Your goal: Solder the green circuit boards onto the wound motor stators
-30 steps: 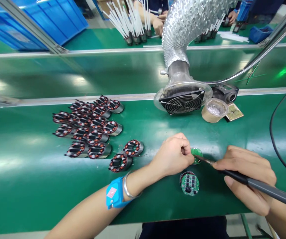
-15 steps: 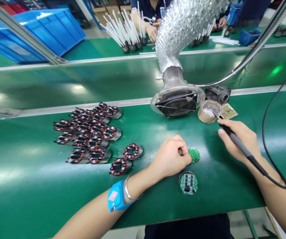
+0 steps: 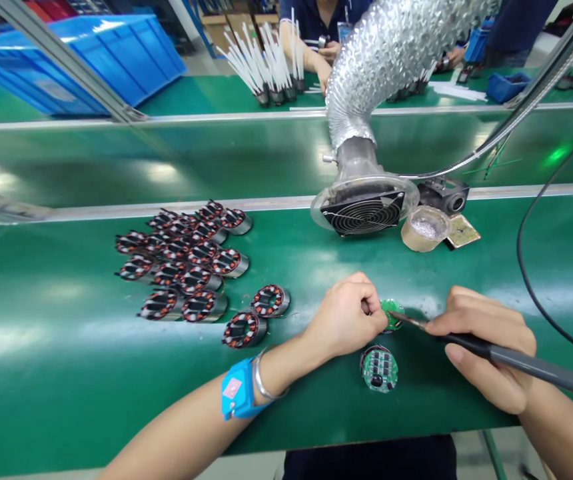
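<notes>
My left hand point(image 3: 347, 315) is closed at the edge of a round green circuit board point(image 3: 393, 308), its fingertips pinching it. Part of that board is hidden behind the fingers. In my right hand point(image 3: 491, 333) is a soldering iron point(image 3: 556, 372), held like a pen. The iron's tip reaches the board's surface, close to my left fingertips. A second round circuit board point(image 3: 380, 369), with black components facing up, lies just below on what looks like a wound motor part. A blue wrist strap point(image 3: 239, 392) and a metal bangle are on my left wrist.
Copper-wound motor stators point(image 3: 199, 305) stand grouped at left. A fume extractor point(image 3: 364, 213) hangs from a silver duct point(image 3: 361, 80). Beside it are a small tub point(image 3: 419, 240) of silvery material and a square pad point(image 3: 463, 232). Across the bench sits a person near white tubes point(image 3: 271, 63).
My right hand has brought the soldering iron from the tub down to the green circuit board. My left hand keeps its pinch there. The view has shifted slightly.
</notes>
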A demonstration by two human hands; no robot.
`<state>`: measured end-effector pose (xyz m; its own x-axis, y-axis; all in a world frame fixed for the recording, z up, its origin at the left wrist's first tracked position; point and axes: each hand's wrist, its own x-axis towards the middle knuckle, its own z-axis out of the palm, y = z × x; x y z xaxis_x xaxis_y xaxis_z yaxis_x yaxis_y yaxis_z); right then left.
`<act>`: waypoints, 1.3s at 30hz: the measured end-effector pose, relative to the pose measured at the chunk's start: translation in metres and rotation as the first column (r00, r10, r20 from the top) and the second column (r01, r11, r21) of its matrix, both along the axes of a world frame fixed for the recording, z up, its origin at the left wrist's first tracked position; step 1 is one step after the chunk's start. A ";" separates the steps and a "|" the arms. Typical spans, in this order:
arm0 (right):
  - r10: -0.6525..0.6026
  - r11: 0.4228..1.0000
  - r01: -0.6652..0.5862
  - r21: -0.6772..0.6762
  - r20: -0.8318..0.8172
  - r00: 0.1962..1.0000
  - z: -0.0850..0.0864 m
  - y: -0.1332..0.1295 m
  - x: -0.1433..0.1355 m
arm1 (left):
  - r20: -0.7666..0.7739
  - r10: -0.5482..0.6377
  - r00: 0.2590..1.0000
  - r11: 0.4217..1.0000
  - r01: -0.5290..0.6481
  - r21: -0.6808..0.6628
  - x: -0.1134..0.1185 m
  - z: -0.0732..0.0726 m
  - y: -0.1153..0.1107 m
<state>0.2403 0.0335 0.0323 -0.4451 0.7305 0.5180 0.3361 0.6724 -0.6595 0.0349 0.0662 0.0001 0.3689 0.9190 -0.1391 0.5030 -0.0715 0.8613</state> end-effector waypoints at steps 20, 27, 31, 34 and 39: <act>-0.114 0.992 0.119 0.045 -0.109 0.987 -0.005 0.010 0.015 | -0.034 0.011 0.999 1.000 -0.012 -0.022 0.002 0.002 0.001; -0.603 0.791 0.547 0.272 0.202 0.772 -0.041 0.045 0.042 | -0.051 0.030 0.998 0.999 -0.031 -0.030 0.003 0.003 0.000; -0.365 0.928 0.344 0.142 0.175 0.914 -0.037 0.031 0.034 | -0.052 0.011 0.999 1.000 -0.011 -0.001 0.002 0.001 0.000; -0.003 0.999 -0.006 0.050 0.166 0.986 -0.036 0.020 0.019 | -0.006 -0.028 1.000 0.999 0.028 0.029 -0.003 -0.001 0.000; 0.138 0.989 -0.142 0.048 0.079 0.987 -0.046 0.022 -0.001 | 0.111 -0.083 0.990 0.995 0.077 0.059 -0.014 -0.006 -0.006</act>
